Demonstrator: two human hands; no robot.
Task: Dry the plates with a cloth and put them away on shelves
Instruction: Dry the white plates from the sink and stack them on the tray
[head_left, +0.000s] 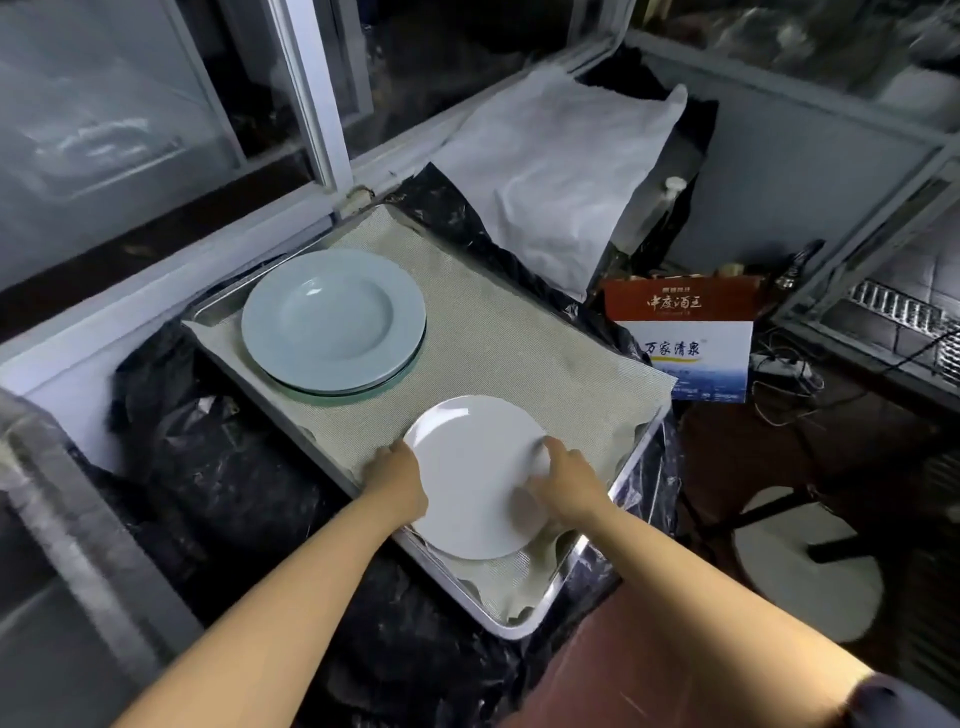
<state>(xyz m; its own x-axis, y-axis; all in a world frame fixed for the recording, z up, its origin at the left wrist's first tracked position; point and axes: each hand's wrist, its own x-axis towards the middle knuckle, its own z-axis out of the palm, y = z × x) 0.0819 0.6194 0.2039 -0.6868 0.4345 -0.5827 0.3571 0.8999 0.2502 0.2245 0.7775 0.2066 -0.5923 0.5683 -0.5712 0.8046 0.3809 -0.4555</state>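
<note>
Head view: we grip the white plate at the near end of the lined tray, left hand on its left rim, right hand on its right rim. It lies straight ahead between both hands, equally near each, with the pale blue plates stacked farther off to the left.

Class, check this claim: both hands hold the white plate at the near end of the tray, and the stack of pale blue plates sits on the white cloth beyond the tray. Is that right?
Not quite. In the head view the pale blue plates sit on the tray itself, at its far end, not on the white cloth. The left hand and right hand do hold the white plate.
</note>
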